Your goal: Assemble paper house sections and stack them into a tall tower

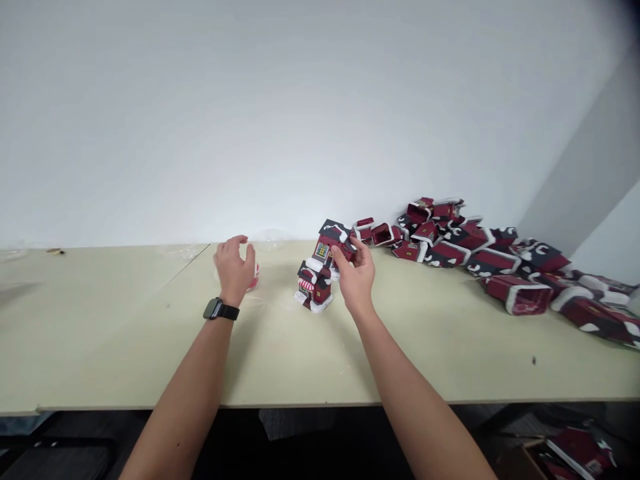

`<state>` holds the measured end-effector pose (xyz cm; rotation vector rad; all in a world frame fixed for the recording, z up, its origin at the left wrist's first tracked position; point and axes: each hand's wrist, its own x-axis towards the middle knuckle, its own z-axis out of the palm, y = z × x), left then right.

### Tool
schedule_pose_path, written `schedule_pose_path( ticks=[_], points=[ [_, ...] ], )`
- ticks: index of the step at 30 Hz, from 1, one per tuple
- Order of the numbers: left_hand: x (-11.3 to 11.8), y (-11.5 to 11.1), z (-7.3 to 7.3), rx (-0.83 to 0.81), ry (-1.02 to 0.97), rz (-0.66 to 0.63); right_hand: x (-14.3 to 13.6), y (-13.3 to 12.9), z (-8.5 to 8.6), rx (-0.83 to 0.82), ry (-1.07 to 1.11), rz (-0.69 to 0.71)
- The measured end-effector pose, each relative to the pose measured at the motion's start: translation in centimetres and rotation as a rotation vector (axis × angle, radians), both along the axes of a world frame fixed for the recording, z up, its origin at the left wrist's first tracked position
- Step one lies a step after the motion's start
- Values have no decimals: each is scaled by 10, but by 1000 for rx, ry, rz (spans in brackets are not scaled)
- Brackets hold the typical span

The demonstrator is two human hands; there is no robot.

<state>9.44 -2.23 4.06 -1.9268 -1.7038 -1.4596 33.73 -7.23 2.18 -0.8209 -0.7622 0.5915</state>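
My right hand [356,270] grips a dark red toy house [333,243] with a dark, white-patched roof, holding it tilted. Just below and touching or overlapping it in view is a smaller red house [314,290] with a striped awning and white base, on the table. To the left, my left hand [235,263], with a black watch on the wrist, has its fingers curved and apart over a small red and white item [254,277]. That item is mostly hidden behind the hand; no hold on it is visible.
Many dark red house pieces [493,261] with white edges lie piled along the right of the pale table [125,347]. Clear plastic [273,237] lies by the wall. Below the table at the lower right, a cardboard box [523,460] holds more red pieces.
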Motion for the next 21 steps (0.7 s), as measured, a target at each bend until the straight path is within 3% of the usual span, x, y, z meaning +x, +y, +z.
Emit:
schedule_pose_path(
  ticks=[4, 11, 21],
  points=[
    [-29, 11, -4, -287, 263, 239, 2, 6, -5, -65, 46, -6],
    [-38, 20, -16, -596, 349, 249, -2, 6, -6, -100, 144, 72],
    [-41, 28, -24, -555, 328, 218, -3, 4, -4, -87, 204, 76]
  ],
)
